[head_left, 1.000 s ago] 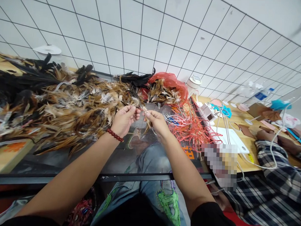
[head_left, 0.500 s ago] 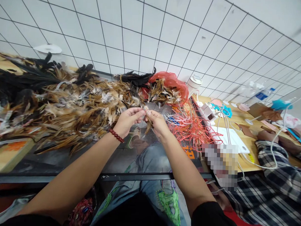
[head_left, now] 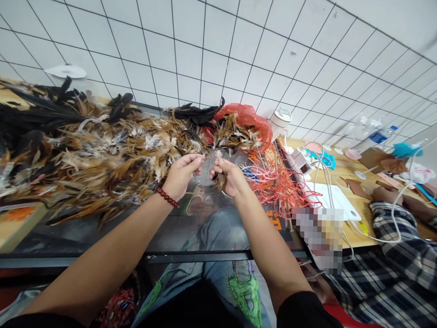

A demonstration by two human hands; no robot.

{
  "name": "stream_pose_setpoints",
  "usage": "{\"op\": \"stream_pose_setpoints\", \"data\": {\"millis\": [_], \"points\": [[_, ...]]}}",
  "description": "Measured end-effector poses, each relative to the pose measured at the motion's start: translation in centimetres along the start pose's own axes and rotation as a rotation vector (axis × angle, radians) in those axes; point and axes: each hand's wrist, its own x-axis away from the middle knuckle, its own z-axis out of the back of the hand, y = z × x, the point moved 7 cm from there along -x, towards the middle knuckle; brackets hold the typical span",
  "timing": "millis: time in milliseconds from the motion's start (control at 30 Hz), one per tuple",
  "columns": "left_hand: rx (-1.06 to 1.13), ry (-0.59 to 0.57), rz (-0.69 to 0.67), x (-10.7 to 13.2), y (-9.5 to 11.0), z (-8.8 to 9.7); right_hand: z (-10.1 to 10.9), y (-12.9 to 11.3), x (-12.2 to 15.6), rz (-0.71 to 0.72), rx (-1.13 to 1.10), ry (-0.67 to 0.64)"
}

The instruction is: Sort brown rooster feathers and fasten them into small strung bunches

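My left hand [head_left: 183, 173], with a red bead bracelet [head_left: 167, 197] at the wrist, is pinched shut just above the glass tabletop [head_left: 105, 232]; what it pinches is too small to make out. My right hand [head_left: 229, 176] is closed round a small bunch of brown feathers [head_left: 221, 179], whose tips hang down from the fist. The two hands are a few centimetres apart. Right behind them lies a big heap of brown, black and white feathers [head_left: 97, 155].
A red plastic bag [head_left: 248, 122] holds more feathers. Red and white cords [head_left: 278, 185] lie to the right, with a white cup [head_left: 280, 122], white cables and small items on a wooden table [head_left: 350, 173]. A person's plaid sleeve [head_left: 405, 256] rests at right.
My hands were touching half a second ago; they have now drawn slightly apart, and the right hand has turned with the feather bunch.
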Motion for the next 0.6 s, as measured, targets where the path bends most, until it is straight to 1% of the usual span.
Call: {"op": "stream_pose_setpoints", "data": {"millis": [33, 100, 133, 200, 233, 267, 333, 400, 467, 533, 600], "points": [[-0.005, -0.014, 0.026, 0.0, -0.2, -0.1, -0.5, 0.3, 0.2, -0.046, -0.002, -0.068], [-0.009, -0.112, 0.097, 0.1, -0.6, -0.8, -1.4, 1.0, 0.6, -0.121, 0.001, -0.176], [0.003, -0.168, 0.132, 0.2, -0.8, -1.2, -1.7, 1.2, 0.6, -0.135, 0.006, -0.203], [0.037, -0.239, 0.173, 0.6, -0.9, -1.9, -1.9, 1.4, 0.6, -0.117, 0.026, -0.203], [0.054, -0.242, 0.173, 0.6, -0.8, -2.1, -1.8, 1.4, 0.5, -0.094, 0.044, -0.183], [0.068, -0.222, 0.161, 0.6, -0.7, -2.0, -1.7, 1.3, 0.4, -0.066, 0.067, -0.155], [0.067, -0.131, 0.117, 0.4, -0.5, -1.5, -1.4, 1.1, 0.1, -0.005, 0.124, -0.090], [0.020, -0.019, 0.073, 0.1, -0.6, -0.7, -1.1, 0.8, 0.0, 0.070, 0.186, -0.028], [-0.053, 0.064, 0.072, 0.0, -1.1, 0.0, -0.9, 0.4, 0.0, 0.170, 0.260, 0.028], [-0.105, 0.100, 0.121, 0.1, -1.9, 0.4, -0.6, -0.1, 0.0, 0.270, 0.355, 0.094], [-0.131, 0.099, 0.143, 0.2, -2.5, 0.4, -0.4, -0.2, -0.1, 0.328, 0.481, 0.144]]}}
